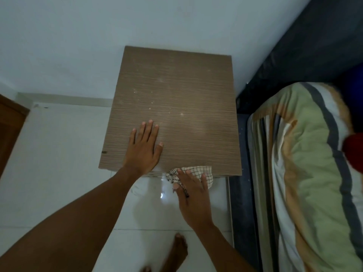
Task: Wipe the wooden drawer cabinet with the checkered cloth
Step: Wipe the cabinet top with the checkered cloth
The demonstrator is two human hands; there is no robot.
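Observation:
I look straight down on the wooden drawer cabinet (176, 91); its brown grained top carries pale specks and dusty smudges. My left hand (144, 148) lies flat, palm down, fingers spread, on the top near the front left. The white checkered cloth (198, 172) hangs over the cabinet's front edge toward the right. My right hand (193, 199) presses on the cloth at that edge, fingers flat over it, covering its lower part. The cabinet's front face and drawers are hidden below the top.
A bed with a dark frame (243, 193) and a striped green, tan and white blanket (306, 173) stands close on the right. A pale wall (98, 46) runs behind the cabinet. White floor tiles (59, 154) lie left and in front; my bare foot (176, 252) stands there. A brown door (9, 130) is far left.

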